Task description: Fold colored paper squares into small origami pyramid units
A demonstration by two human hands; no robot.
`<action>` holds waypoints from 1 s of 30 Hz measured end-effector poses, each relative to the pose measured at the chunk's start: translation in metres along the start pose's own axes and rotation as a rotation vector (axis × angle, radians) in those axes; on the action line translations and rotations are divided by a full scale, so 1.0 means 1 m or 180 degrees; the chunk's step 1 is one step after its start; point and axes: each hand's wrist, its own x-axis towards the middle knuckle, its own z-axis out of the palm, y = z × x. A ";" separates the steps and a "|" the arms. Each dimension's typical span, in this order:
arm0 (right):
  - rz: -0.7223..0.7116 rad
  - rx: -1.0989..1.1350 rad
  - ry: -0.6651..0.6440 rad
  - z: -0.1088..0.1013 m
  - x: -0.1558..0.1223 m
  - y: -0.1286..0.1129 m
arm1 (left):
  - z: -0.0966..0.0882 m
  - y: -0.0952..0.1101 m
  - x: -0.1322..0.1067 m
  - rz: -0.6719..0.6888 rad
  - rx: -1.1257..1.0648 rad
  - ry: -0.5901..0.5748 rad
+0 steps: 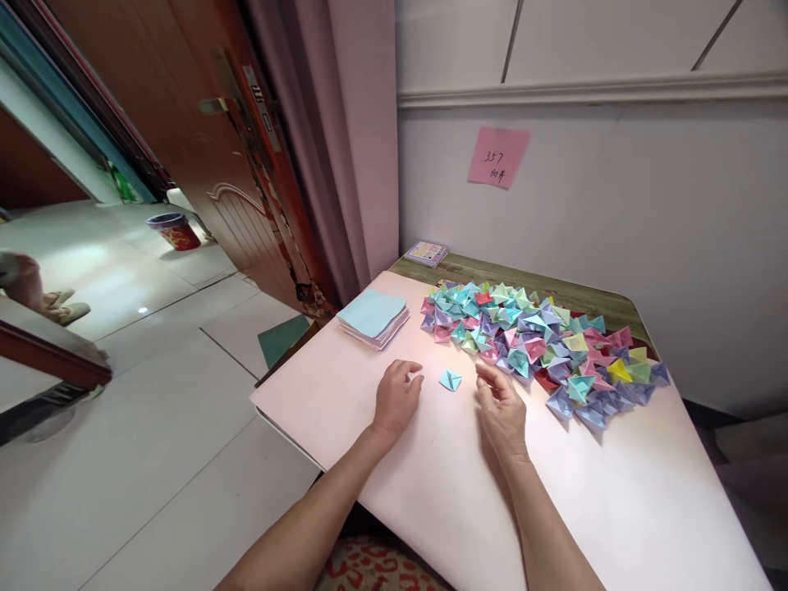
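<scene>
Left hand (396, 400): fingers loosely curled, thumb parted from fingertips, holding nothing. Right hand (503, 410): fingers bent, grip slack and likewise empty. Folded paper square (451, 380): light blue, flat, creased, between both hands on smooth pale-pink tabletop (440, 468). Paper stack (373, 313): square sheets, light blue uppermost. Origami pile (518, 361): multicoloured, sharp-pointed folded shapes.

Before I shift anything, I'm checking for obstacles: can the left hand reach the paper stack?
Likely yes: the left hand looks empty, and nothing shows between it and the paper stack just beyond.
</scene>
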 end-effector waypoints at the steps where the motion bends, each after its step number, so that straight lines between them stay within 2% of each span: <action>1: -0.0160 -0.0143 -0.0126 0.001 0.000 -0.001 | 0.005 0.000 0.000 0.0057 0.0045 -0.0094; 3: -0.0465 -0.0427 -0.0354 0.003 -0.001 -0.002 | 0.015 0.000 0.001 0.0166 0.0150 -0.0268; 6: -0.0740 -0.0818 -0.0463 0.007 -0.001 0.004 | 0.029 0.003 0.005 0.0220 0.0489 -0.0438; 11: -0.0870 -0.1453 -0.0413 0.012 -0.001 0.017 | 0.044 0.011 0.014 0.0060 0.1435 -0.0643; 14: -0.0896 -0.1679 -0.0511 0.014 -0.002 0.020 | 0.050 0.014 0.015 -0.0023 0.1573 -0.0735; 19: -0.0919 -0.1604 -0.0508 0.014 -0.001 0.020 | 0.053 0.013 0.012 -0.0137 0.1266 -0.0755; 24: -0.0904 -0.1374 -0.0193 0.015 0.001 0.016 | 0.047 0.005 0.009 -0.0149 0.0587 -0.0442; 30: -0.0851 -0.1548 0.0091 0.024 0.001 0.013 | 0.044 0.002 0.008 -0.0370 -0.0200 -0.0189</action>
